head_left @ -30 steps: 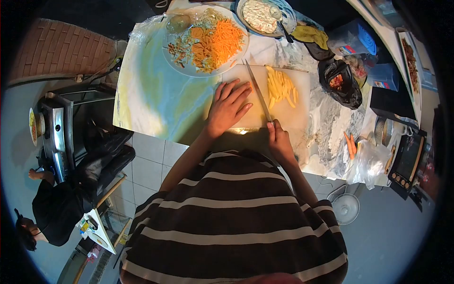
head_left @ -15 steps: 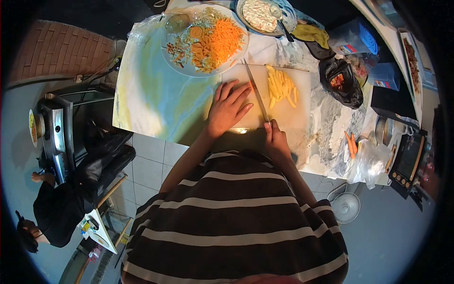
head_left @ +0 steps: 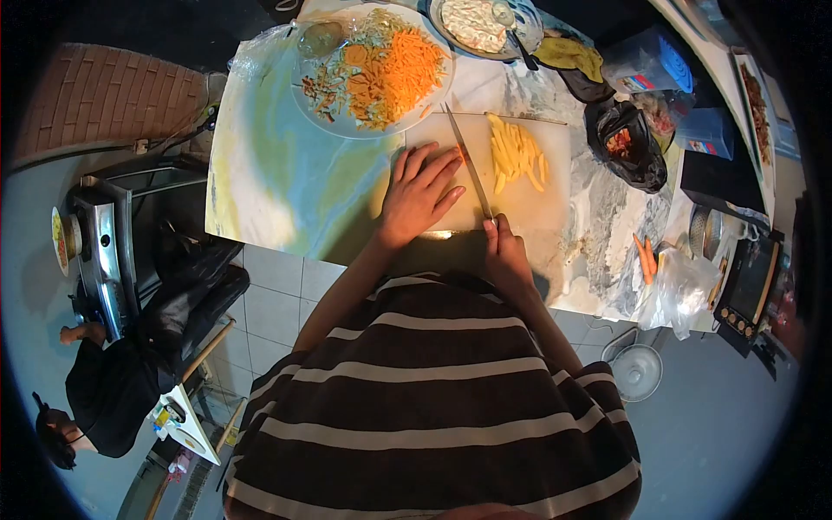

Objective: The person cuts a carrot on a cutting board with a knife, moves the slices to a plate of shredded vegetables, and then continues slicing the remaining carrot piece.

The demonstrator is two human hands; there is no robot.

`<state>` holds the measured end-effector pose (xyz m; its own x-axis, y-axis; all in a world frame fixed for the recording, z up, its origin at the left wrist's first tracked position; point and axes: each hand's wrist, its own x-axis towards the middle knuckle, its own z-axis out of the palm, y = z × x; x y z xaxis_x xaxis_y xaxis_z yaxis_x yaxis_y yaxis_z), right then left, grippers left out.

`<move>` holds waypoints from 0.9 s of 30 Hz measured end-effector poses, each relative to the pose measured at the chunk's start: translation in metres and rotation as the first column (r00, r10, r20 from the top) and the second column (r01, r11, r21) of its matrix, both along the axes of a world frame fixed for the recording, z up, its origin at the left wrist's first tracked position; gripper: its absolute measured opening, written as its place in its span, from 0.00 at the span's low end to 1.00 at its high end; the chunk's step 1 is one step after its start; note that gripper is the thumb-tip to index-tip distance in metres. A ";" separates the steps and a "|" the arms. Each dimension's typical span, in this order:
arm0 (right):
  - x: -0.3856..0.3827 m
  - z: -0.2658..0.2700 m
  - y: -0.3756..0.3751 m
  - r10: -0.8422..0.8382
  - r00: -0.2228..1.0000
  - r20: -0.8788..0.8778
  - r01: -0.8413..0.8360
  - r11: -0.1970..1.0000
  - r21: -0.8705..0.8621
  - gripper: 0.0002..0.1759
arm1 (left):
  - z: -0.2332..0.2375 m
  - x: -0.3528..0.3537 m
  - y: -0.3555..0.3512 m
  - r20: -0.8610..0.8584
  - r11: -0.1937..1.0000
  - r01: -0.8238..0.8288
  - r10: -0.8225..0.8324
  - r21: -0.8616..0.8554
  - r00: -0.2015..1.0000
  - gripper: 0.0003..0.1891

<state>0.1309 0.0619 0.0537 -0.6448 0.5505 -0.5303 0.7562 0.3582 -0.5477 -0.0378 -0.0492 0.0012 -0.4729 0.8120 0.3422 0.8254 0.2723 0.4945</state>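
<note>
My right hand [head_left: 506, 250] is closed around the handle of a long kitchen knife [head_left: 471, 166], whose blade points away from me over the pale cutting board [head_left: 555, 199]. On the board to the left, my left hand [head_left: 422, 195] lies palm down with its fingers spread. Its fingertips reach close to the blade, where a small bit of orange food [head_left: 464, 156], perhaps carrot, shows; whatever lies beneath the fingers is hidden. Right of the knife is a pile of pale yellow sticks [head_left: 517, 152], cut like potato fries.
Beyond the board stand a large plate [head_left: 305, 102] of shredded vegetables and a bowl [head_left: 535, 35] of creamy salad with a spoon. To the right are a black bag [head_left: 646, 176], carrots [head_left: 644, 258] and a clear plastic bag [head_left: 680, 290]. A person [head_left: 113, 390] is at the left by a stove [head_left: 106, 238].
Both hands and the knife keep nearly the same place. The view has shifted slightly, and the person at the left has moved a little.
</note>
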 end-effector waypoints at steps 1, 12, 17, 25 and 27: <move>0.000 0.000 0.000 -0.002 1.000 0.000 0.002 1.000 0.000 0.23 | 0.000 0.000 0.000 0.005 1.000 0.001 -0.001 -0.003 1.000 0.23; 0.003 -0.007 0.001 0.058 0.998 -0.026 -0.056 0.996 0.064 0.22 | 0.001 0.001 0.000 0.046 1.000 0.005 -0.004 -0.013 0.999 0.24; 0.001 -0.004 0.003 0.060 0.998 0.005 -0.060 0.995 0.074 0.21 | 0.000 -0.001 0.000 0.001 1.000 0.006 -0.006 -0.019 1.000 0.23; 0.000 -0.002 0.005 0.046 0.999 0.005 -0.046 0.997 0.058 0.21 | 0.001 -0.001 0.000 0.049 1.000 0.011 -0.009 -0.024 0.999 0.24; 0.001 -0.008 0.006 0.066 0.997 -0.031 -0.064 0.996 0.057 0.21 | 0.001 0.000 0.000 0.048 0.999 0.010 -0.009 -0.031 0.999 0.24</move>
<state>0.1320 0.0674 0.0460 -0.6971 0.5349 -0.4775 0.7119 0.4370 -0.5497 -0.0382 -0.0487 0.0018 -0.4802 0.8265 0.2937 0.8036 0.2803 0.5250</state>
